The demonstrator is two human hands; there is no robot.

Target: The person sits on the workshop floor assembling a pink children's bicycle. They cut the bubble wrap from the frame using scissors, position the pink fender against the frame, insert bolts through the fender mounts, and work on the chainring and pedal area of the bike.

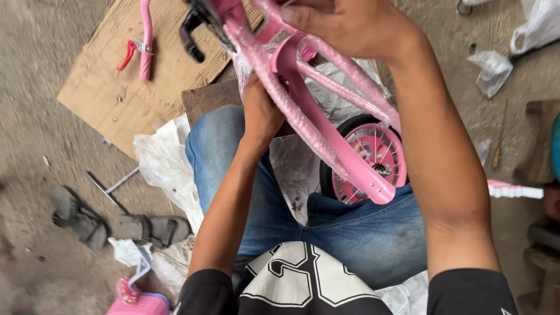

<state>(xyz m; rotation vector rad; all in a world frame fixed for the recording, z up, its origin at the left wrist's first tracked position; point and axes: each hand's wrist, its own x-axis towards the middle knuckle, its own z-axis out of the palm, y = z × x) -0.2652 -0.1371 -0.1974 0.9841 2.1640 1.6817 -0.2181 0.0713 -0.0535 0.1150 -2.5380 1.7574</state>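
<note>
Seated low over a dusty concrete floor (35, 58), a small pink metal bicycle frame wrapped in clear plastic film (303, 111) propped across denim-clad knees, right up under the camera. Left hand (261, 111) tucked beneath the tubes, pressed against the wrapped frame from below, fingers hidden, so cannot tell how far closed. Right hand (344, 23) clamped down over the top tube, fingers curled round it. Pink spoked rear wheel with black tyre (367, 160) hanging behind the curved pink mudguard (344, 157). Likely light but awkward and stiff; film looks slippery, so bare joints or tube junctions probably the surest grip. Off to the side: flat brown cardboard sheet (111, 87) carrying a pink handlebar with red brake lever (143, 49), grey sandals (116, 224), crumpled clear plastic bags (493, 70).
</note>
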